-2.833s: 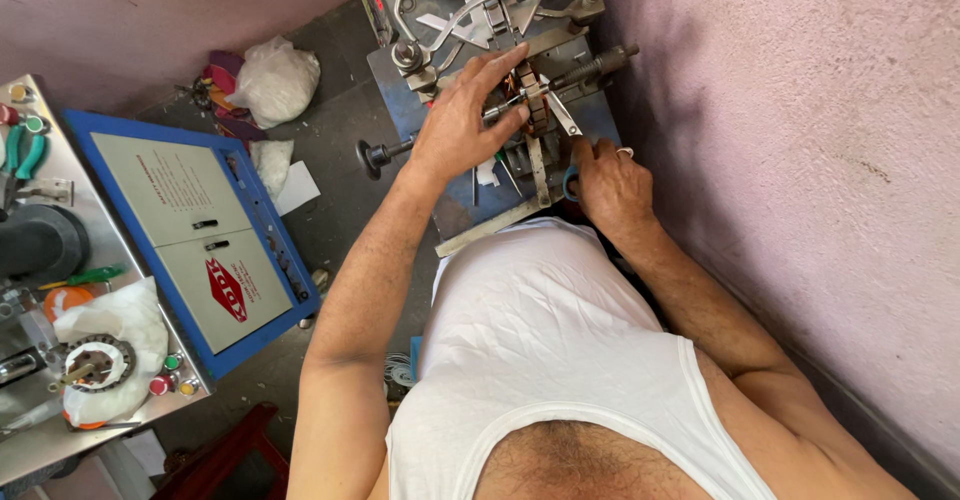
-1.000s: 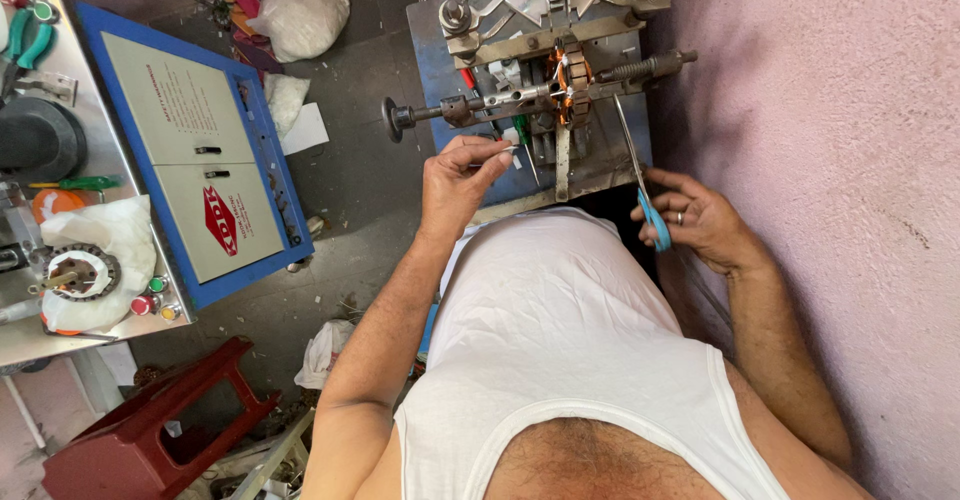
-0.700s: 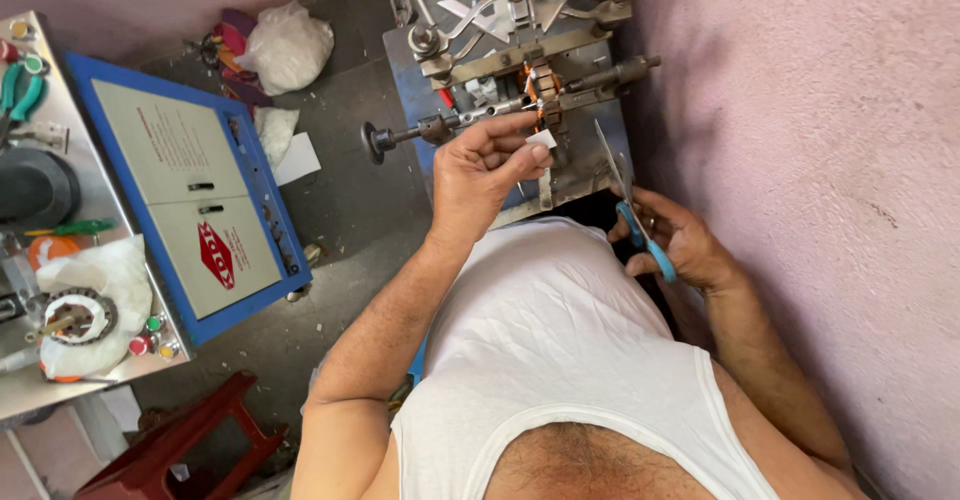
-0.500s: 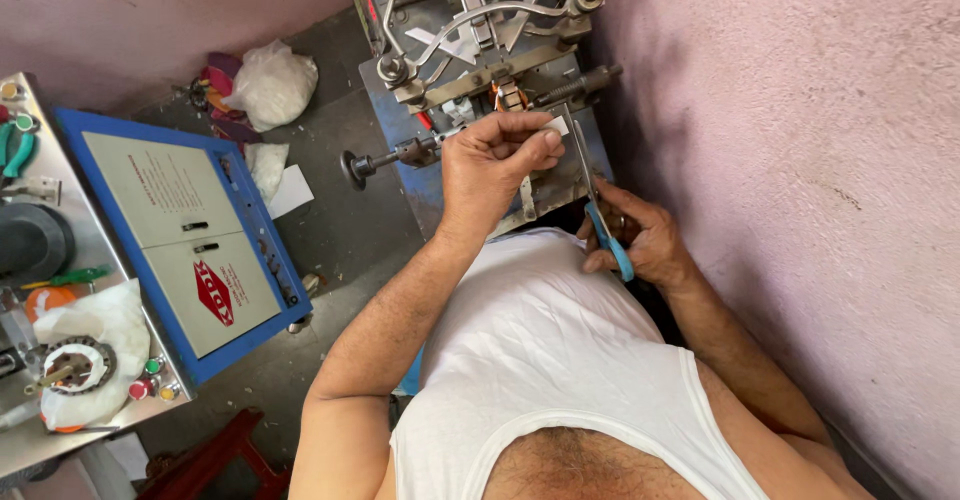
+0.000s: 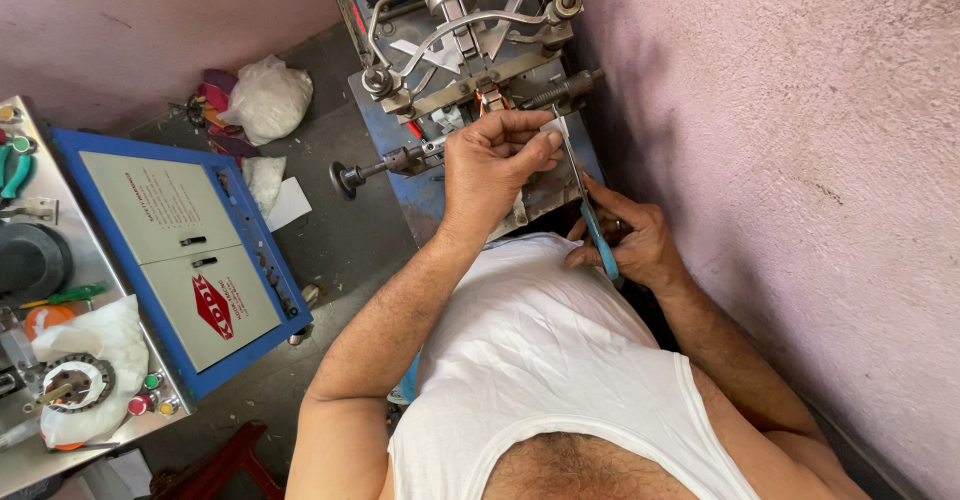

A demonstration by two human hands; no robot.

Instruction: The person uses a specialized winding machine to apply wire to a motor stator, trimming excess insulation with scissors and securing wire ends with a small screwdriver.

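A blue and grey metal machine [image 5: 462, 30] with a copper coil at its middle stands against the pink wall. My left hand [image 5: 492, 160] reaches to the coil area and pinches a small white strip between thumb and fingers. My right hand [image 5: 625, 240] grips scissors with blue handles [image 5: 590, 210]; their thin blades point up toward the white strip and the coil. A horizontal shaft with a round knob [image 5: 350, 175] sticks out of the machine to the left.
A blue cabinet with grey doors [image 5: 190, 250] stands at the left, beside a metal bench with tools and a coil on white cloth [image 5: 70, 385]. A white bag [image 5: 268, 95] and scraps lie on the floor. A red stool [image 5: 215, 470] sits below.
My left hand has risen from below the shaft to the coil with the white strip. My right hand has brought the scissors up and inward so the blades meet the strip.
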